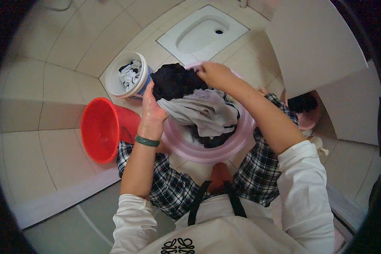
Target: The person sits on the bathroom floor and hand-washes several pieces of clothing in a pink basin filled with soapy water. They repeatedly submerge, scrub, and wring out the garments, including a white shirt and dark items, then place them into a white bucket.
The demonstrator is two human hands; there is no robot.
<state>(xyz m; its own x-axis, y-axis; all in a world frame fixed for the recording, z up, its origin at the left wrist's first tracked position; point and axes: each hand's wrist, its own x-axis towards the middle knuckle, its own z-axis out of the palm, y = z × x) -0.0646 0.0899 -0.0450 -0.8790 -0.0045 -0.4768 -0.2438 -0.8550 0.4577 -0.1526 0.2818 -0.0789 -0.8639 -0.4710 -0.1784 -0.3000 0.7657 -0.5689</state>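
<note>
Between my two hands a bunched black cloth garment (176, 81) is held up over the far left side of a pink plastic basin (190, 154). My left hand (153, 109), wet and with a green bangle on the wrist, supports the garment's left edge. With bent fingers, my right hand (216, 75) grips its right edge. Just below hangs a light grey cloth (198, 111), twisted and draped into the basin; whether it is joined to the black one I cannot tell. More dark cloth (217, 140) lies in the basin beside whitish suds.
A white bucket (114, 76) holding white and black cloth stands left of the basin. Nearer is a red bucket (100, 130), tilted. A squat toilet pan (203, 31) is set in the floor beyond. At right, a pink container (308, 119) with something black stands by a pale panel (317, 44).
</note>
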